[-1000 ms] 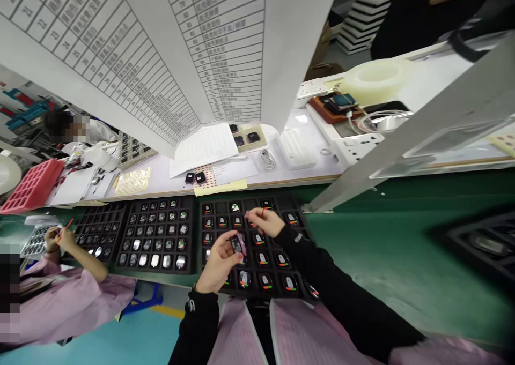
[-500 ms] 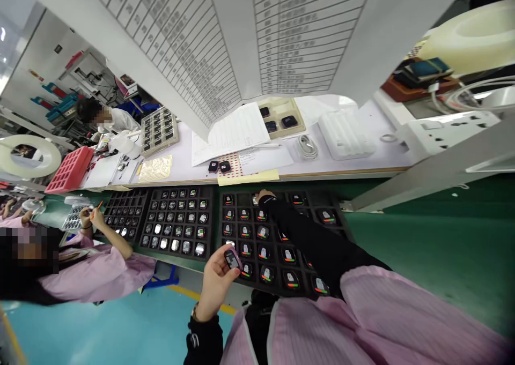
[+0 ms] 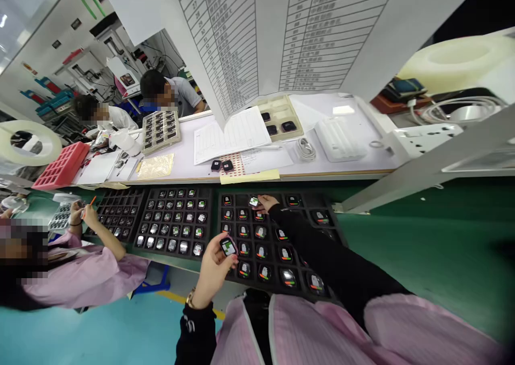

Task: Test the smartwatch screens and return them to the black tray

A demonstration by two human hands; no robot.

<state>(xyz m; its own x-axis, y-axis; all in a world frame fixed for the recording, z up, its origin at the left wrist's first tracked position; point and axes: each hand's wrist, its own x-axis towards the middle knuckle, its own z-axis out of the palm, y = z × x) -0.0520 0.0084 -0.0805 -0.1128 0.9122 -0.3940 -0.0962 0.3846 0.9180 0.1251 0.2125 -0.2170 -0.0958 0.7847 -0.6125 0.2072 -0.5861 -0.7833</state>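
My left hand (image 3: 214, 266) pinches a smartwatch body (image 3: 228, 247) with a lit screen showing white and green. It is held above the front left edge of a black compartment tray (image 3: 235, 200). My right hand (image 3: 267, 203) reaches to the tray's back row, its fingers closed on a second watch body (image 3: 254, 201) with a white and green screen. Around both hands, strapless watch bodies (image 3: 261, 252) lie face up in the tray's pockets, many with orange and green at the bottom of their screens. My right sleeve hides part of the tray.
Another black tray (image 3: 209, 215) of watches stands to the left, where a co-worker (image 3: 80, 268) works. On the shelf behind are two dark watches (image 3: 222, 165), papers (image 3: 233, 140), a beige tray (image 3: 287, 110) and a coiled cable (image 3: 306, 149). A white post (image 3: 402, 166) slants at the right.
The watch in my right hand has come into clearer view at the back row. The screen of the watch in my left hand now shows green and white. The camera view has shifted slightly.
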